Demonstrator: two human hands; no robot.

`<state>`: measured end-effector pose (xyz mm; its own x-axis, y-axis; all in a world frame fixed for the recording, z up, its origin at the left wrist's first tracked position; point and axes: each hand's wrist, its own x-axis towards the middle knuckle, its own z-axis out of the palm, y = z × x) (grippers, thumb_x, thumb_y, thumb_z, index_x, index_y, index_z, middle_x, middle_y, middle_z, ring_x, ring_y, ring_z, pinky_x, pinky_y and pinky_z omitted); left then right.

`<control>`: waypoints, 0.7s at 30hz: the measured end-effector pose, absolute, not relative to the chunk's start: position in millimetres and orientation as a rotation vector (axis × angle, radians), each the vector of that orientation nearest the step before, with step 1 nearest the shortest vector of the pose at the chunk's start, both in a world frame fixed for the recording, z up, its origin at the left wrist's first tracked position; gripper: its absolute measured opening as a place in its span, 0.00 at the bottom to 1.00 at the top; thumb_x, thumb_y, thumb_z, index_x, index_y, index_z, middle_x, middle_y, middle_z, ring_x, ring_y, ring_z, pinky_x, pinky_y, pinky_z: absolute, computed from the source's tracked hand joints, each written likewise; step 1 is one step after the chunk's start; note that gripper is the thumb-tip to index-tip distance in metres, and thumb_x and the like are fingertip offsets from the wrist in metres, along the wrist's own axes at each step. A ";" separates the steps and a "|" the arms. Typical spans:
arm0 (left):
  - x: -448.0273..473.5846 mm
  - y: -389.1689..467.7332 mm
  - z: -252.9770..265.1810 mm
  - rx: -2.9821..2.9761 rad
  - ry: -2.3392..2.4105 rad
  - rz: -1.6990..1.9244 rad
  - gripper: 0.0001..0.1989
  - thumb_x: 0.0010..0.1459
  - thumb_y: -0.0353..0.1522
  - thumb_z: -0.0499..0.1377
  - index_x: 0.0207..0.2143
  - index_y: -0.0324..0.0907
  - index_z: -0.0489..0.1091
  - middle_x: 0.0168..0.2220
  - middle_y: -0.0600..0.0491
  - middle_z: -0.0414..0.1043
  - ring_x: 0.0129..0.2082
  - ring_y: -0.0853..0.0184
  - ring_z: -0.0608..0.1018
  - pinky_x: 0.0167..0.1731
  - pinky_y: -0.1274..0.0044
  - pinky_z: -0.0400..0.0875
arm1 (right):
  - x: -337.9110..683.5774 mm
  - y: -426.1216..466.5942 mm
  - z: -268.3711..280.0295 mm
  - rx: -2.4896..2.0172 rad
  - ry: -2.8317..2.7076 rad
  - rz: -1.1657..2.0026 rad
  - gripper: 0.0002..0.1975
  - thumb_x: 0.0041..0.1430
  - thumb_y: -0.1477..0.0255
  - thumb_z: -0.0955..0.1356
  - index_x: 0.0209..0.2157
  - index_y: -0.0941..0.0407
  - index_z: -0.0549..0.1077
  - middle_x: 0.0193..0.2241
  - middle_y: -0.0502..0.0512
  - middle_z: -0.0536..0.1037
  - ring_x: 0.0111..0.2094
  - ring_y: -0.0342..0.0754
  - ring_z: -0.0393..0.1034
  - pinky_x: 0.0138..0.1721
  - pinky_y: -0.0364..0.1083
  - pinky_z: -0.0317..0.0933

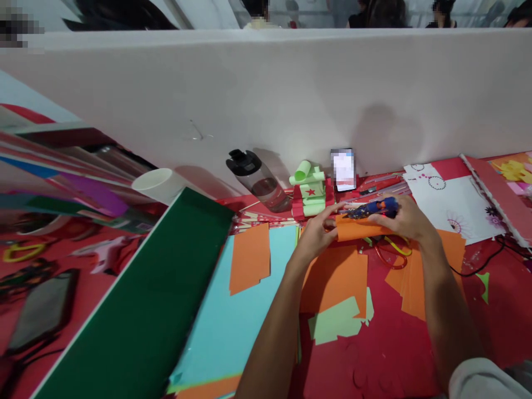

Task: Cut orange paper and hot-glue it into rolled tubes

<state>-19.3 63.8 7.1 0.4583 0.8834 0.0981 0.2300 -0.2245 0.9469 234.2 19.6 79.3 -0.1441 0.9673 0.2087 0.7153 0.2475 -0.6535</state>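
My left hand [316,235] has its fingers closed at the left end of an orange paper strip [353,230]. My right hand [409,216] grips a dark blue tool [376,208] with a narrow dark tip pointing left, which resembles a glue gun. Its thumb lies against the strip's right end. Below the strip are orange paper sheets [332,282], and scissors [393,255] with red and yellow handles lie partly under my right hand. A green and red paper model with a star [311,192] stands just beyond my left fingers.
A long dark green board [141,310] slants across the left. Behind stand a water bottle [266,185], a white cup [155,184] and a lit phone [344,170] against a white partition [208,100]. A black cord [482,269] runs at right; a pink glue gun [106,252] lies left.
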 end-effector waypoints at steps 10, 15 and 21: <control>-30.6 67.5 11.9 1.642 0.979 0.891 0.38 0.51 0.28 0.61 0.67 0.39 0.65 0.28 0.55 0.78 0.29 0.70 0.76 0.31 0.81 0.70 | 297.7 6.2 75.4 -1.610 -1.476 0.575 0.18 0.57 0.51 0.70 0.26 0.52 0.73 0.20 0.54 0.75 0.27 0.54 0.72 0.31 0.51 0.68; -33.2 67.5 13.7 1.575 0.960 0.894 0.39 0.51 0.29 0.62 0.67 0.38 0.64 0.32 0.51 0.81 0.31 0.66 0.80 0.31 0.80 0.73 | 290.9 4.5 76.3 -1.483 -1.528 0.686 0.18 0.53 0.56 0.73 0.41 0.53 0.77 0.36 0.57 0.83 0.41 0.58 0.77 0.42 0.53 0.72; -38.6 71.3 7.8 1.567 0.940 0.905 0.39 0.51 0.29 0.63 0.67 0.39 0.64 0.35 0.49 0.82 0.33 0.65 0.82 0.29 0.80 0.73 | 305.1 12.3 61.2 -1.646 -1.389 0.603 0.07 0.52 0.64 0.72 0.29 0.52 0.72 0.24 0.54 0.78 0.27 0.52 0.72 0.27 0.48 0.67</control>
<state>-38.6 71.3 7.8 0.4057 0.9102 0.0837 0.1184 -0.1431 0.9826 305.1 12.3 61.2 0.2586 0.9514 0.1672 0.5270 0.0061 -0.8498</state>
